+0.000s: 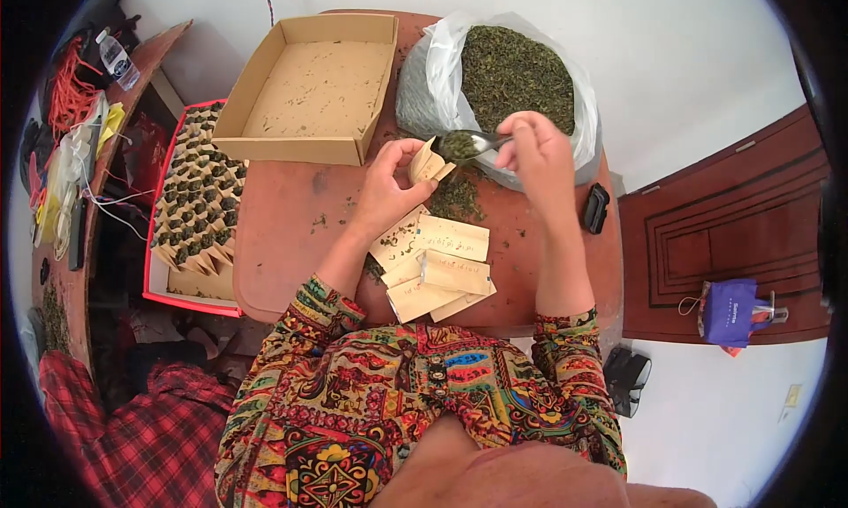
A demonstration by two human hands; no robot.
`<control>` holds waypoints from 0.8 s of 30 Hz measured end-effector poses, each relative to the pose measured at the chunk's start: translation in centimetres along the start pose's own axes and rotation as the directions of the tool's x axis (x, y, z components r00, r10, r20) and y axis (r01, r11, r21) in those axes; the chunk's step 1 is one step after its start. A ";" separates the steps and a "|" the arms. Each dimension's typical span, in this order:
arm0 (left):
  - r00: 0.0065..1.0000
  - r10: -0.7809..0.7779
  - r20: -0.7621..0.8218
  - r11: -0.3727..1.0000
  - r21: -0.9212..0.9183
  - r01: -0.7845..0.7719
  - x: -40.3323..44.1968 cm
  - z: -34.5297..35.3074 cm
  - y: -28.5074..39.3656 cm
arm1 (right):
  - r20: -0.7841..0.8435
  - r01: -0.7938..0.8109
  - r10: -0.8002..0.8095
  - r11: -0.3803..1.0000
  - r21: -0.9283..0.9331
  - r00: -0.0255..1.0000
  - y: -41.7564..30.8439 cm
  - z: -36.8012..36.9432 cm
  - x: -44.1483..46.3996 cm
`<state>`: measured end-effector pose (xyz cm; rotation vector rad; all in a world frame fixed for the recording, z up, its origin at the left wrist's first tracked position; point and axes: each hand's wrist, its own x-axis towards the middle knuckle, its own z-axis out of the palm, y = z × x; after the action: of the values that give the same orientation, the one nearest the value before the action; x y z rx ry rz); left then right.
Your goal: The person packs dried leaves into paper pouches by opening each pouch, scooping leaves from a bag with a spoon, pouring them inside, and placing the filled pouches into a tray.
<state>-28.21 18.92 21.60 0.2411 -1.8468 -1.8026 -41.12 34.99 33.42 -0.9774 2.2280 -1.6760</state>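
Note:
My left hand [390, 183] is closed on a small tan paper packet [428, 165], its mouth held open toward the right. In my right hand [539, 150] is a metal spoon [485, 142], heaped with dark green dried leaves and held level at the packet's mouth. Behind the spoon stands an open clear plastic bag [446, 71] full of the same leaves [517, 79]. Several flat paper packets [452, 237] lie overlapping on the table in front of my hands, with loose leaves [458, 199] scattered beside them.
A cardboard tray [309, 88] with leaf crumbs rests at the back left of the brown table [291, 243]. Left of it, a red-edged box [199, 190] holds many filled packets. A black object [596, 208] lies at the table's right edge.

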 end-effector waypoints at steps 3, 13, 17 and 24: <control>0.999 0.051 -0.009 0.994 0.099 -0.050 -0.1 -0.1 0.2 | 0.074 0.157 -0.144 0.963 -0.218 0.987 -1.8 2.0 -1.7; 1.000 -0.029 0.010 0.999 -0.019 0.029 -0.3 0.0 0.9 | 0.143 0.501 -0.501 0.716 -0.486 0.854 -2.7 0.4 -3.1; 0.999 0.026 0.032 1.000 -0.003 -0.026 -0.1 0.0 -0.2 | 0.317 0.682 -0.611 0.576 -0.450 0.725 -0.8 1.2 -3.1; 0.999 0.004 0.049 0.997 -0.083 0.000 -0.1 -0.1 0.4 | 0.135 0.610 -0.613 0.685 -0.399 0.778 -0.5 1.0 -3.5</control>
<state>-27.95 18.93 21.90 0.1660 -1.7996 -1.8945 -37.75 36.19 32.70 -2.0253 2.4935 -1.3825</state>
